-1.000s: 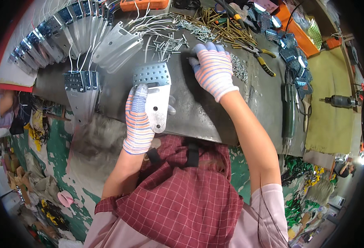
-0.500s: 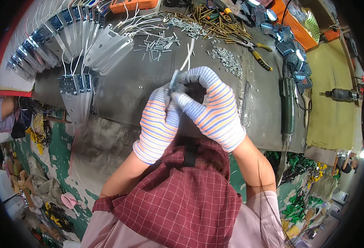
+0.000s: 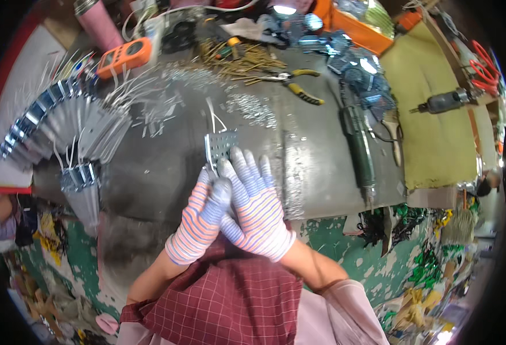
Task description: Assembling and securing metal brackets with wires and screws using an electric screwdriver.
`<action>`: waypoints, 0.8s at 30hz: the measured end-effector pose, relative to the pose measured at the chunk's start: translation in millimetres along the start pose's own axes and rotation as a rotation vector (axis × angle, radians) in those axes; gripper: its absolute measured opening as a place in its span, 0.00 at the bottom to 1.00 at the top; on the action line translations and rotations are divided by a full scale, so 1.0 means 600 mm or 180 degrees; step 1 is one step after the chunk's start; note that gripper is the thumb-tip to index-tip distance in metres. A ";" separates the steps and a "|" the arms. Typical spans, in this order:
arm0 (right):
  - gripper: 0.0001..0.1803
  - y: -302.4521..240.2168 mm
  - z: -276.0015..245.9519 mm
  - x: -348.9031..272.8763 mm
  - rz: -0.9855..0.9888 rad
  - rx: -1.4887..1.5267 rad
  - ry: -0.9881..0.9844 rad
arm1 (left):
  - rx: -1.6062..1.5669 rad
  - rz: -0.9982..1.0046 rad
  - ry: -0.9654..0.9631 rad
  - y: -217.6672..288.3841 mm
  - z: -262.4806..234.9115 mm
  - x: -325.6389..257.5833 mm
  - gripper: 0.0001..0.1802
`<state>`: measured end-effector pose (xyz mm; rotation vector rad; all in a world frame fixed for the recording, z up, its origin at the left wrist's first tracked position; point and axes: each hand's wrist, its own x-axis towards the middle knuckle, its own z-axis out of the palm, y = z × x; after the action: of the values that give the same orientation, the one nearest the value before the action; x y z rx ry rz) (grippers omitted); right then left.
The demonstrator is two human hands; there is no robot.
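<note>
Above the middle of the bench is a shiny perforated metal plate (image 3: 223,142) with white wires (image 3: 213,117) coming out of its far end. My left hand (image 3: 200,215), in a striped knit glove, grips the near end of this plate between thumb and fingers, which partly cover it. Flat against the plate's near right corner lie the fingertips of my right hand (image 3: 253,210), gloved alike, its fingers stretched out and its thumb close to the left hand. On the left, a fan of similar metal parts with wires (image 3: 57,123) is stacked, and a smaller bundle (image 3: 81,184) lies nearer.
Loose screws (image 3: 158,106), small nuts (image 3: 253,109) and brass-coloured rods (image 3: 230,60) lie at the back. Yellow-handled pliers (image 3: 299,86), a green electric screwdriver (image 3: 357,144) and a brush (image 3: 394,135) sit to the right. An orange meter (image 3: 124,57) and pink bottle (image 3: 98,24) stand back left.
The metal plate has turned from edge-on to show its perforated face. My right hand has gone from curled fingers to stretched ones. The view has shifted, bringing the bottle and meter in.
</note>
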<state>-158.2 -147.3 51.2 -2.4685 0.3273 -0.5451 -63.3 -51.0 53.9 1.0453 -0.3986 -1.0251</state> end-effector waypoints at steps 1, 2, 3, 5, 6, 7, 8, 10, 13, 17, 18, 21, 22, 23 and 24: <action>0.40 0.008 -0.004 -0.010 0.0128 0.0236 0.0115 | 0.0486 0.0153 -0.0073 -0.005 0.013 0.002 0.27; 0.40 0.021 -0.008 -0.020 0.0243 0.0284 0.0233 | 0.0818 0.0033 -0.0187 -0.024 0.016 0.006 0.25; 0.39 0.034 -0.017 -0.033 0.0318 0.0263 0.0356 | 0.1189 -0.0039 -0.0366 -0.028 0.030 0.009 0.24; 0.37 0.052 -0.035 -0.059 0.0415 0.0154 0.0614 | 0.1875 0.0497 -0.0570 -0.039 0.070 0.022 0.25; 0.36 0.063 -0.043 -0.072 0.0440 0.0308 0.0841 | 0.2080 0.0517 -0.0833 -0.064 0.068 0.030 0.28; 0.35 0.090 -0.040 -0.097 0.0549 0.0473 0.1025 | 0.2436 0.0626 -0.0966 -0.075 0.081 0.042 0.29; 0.35 0.107 -0.044 -0.120 0.0653 0.0620 0.1208 | 0.2777 0.0748 -0.1104 -0.079 0.096 0.053 0.30; 0.39 0.118 -0.076 -0.152 0.1145 0.1021 0.1605 | 0.2004 0.0052 -0.1627 -0.056 0.119 0.095 0.25; 0.40 0.151 -0.076 -0.164 0.1641 0.0718 0.2222 | 0.2180 0.0416 -0.1150 -0.042 0.152 0.195 0.20; 0.36 0.152 -0.060 -0.166 0.1786 0.0012 0.2398 | 0.2712 0.1396 -0.0371 -0.058 0.175 0.385 0.14; 0.35 0.155 -0.057 -0.161 0.1552 0.0057 0.2610 | 0.2937 0.1635 -0.0249 -0.057 0.177 0.429 0.14; 0.36 0.147 -0.056 -0.166 0.1859 0.0518 0.2408 | 0.3554 0.2194 0.0295 -0.043 0.185 0.529 0.17; 0.39 0.152 -0.056 -0.176 0.2038 0.0559 0.2131 | 0.3746 0.2104 0.0388 -0.044 0.196 0.553 0.21; 0.39 0.151 -0.059 -0.168 0.1786 0.0712 0.2155 | 0.4128 0.2376 0.0584 -0.043 0.194 0.579 0.23; 0.39 0.150 -0.059 -0.169 0.1635 0.0581 0.2108 | 0.4509 0.2645 0.0799 -0.044 0.192 0.601 0.26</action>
<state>-273.9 -201.8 -6.7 -1.8576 1.0780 -1.0871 23.8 -419.0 23.2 1.9422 -1.2971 0.3093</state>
